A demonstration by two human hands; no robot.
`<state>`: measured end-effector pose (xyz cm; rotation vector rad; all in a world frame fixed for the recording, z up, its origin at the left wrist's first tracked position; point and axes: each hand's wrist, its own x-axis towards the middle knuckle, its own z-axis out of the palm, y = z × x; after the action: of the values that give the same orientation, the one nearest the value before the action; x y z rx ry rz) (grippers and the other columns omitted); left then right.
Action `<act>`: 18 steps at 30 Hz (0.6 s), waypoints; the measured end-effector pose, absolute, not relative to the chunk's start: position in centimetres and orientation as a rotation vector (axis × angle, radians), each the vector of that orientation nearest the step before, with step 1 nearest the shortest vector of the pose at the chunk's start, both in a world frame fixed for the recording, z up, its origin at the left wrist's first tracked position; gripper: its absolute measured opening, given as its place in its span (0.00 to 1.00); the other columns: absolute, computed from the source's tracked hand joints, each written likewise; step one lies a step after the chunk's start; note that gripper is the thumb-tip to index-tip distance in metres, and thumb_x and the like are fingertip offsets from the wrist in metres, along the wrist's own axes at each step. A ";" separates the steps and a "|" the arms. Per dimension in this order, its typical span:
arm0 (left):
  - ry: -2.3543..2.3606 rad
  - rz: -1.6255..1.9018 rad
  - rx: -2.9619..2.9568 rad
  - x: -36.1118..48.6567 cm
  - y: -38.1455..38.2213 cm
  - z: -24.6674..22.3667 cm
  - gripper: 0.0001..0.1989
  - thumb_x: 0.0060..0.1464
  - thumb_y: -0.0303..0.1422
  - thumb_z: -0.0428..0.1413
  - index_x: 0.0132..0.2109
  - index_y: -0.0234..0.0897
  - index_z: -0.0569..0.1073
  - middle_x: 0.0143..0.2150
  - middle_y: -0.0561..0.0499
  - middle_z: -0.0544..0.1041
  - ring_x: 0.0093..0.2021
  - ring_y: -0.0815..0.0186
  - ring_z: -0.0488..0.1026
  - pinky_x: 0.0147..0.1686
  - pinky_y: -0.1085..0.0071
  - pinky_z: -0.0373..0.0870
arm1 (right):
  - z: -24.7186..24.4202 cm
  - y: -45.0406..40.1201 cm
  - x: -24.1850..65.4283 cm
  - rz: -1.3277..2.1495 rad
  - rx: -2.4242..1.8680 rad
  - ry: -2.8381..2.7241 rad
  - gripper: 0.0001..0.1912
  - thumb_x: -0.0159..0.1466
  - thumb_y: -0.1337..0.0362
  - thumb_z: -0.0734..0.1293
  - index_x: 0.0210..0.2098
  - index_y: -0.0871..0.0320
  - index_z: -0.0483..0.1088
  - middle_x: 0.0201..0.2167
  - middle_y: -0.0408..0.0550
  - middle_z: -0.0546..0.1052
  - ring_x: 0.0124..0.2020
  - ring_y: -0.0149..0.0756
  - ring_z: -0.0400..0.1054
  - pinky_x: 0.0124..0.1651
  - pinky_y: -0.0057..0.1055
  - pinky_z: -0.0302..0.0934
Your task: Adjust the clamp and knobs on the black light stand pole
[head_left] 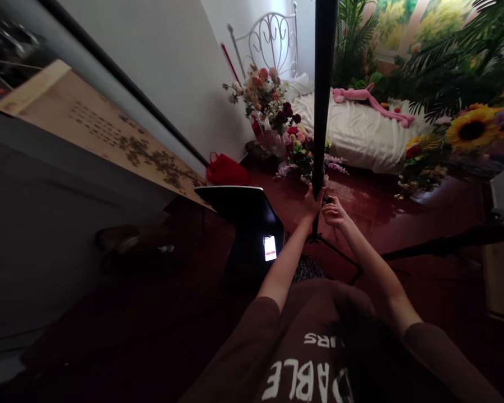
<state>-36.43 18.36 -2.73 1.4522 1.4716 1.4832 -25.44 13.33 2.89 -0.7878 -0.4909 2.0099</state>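
A tall black light stand (324,73) rises in front of me, its tripod legs (338,249) spread on the dark red floor. Low on the pole, my left hand (313,200) is closed around it. Just to the right, my right hand (334,211) has its fingers closed on a small black knob (327,200) at the side of the pole; the fingers cover part of the knob. Left of my forearm, a phone (269,248) with a lit white screen lies on a black chair (239,201).
A hanging scroll (117,137) and a long dark pole (130,84) run along the left wall. A red bag (227,169) sits by that wall. Ahead are flower bunches (271,98) and a bed (361,131) with a pink plush toy (372,101). Another black stand (449,242) crosses the right side.
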 end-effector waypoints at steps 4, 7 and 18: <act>1.437 1.496 1.465 -36.5 18.3 -2.6 0.25 0.54 0.52 0.54 0.52 0.40 0.72 0.34 0.48 0.78 0.33 0.64 0.75 0.33 0.71 0.67 | 2.7 14.1 -25.5 1.124 -1.479 -1.442 0.24 0.68 0.63 0.54 0.15 0.52 0.58 0.10 0.34 0.61 0.13 0.23 0.55 0.13 0.17 0.56; 1.427 1.498 1.473 -36.5 18.3 -2.6 0.26 0.54 0.51 0.55 0.53 0.40 0.72 0.35 0.47 0.78 0.33 0.64 0.75 0.34 0.71 0.68 | 2.5 14.3 -24.4 0.635 -1.637 -1.761 0.14 0.62 0.65 0.62 0.20 0.56 0.65 0.20 0.40 0.71 0.23 0.26 0.66 0.21 0.19 0.60; 1.464 1.458 1.477 -36.4 18.2 -3.1 0.23 0.57 0.47 0.54 0.54 0.40 0.71 0.37 0.47 0.79 0.39 0.63 0.77 0.39 0.70 0.70 | 2.6 14.1 -24.5 0.508 -1.355 -1.636 0.17 0.62 0.55 0.64 0.47 0.57 0.65 0.44 0.54 0.74 0.42 0.39 0.69 0.46 0.36 0.64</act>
<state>-36.40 18.19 -3.06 1.4770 1.4635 1.4581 -24.51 14.09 2.57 -1.3552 -1.6356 0.5081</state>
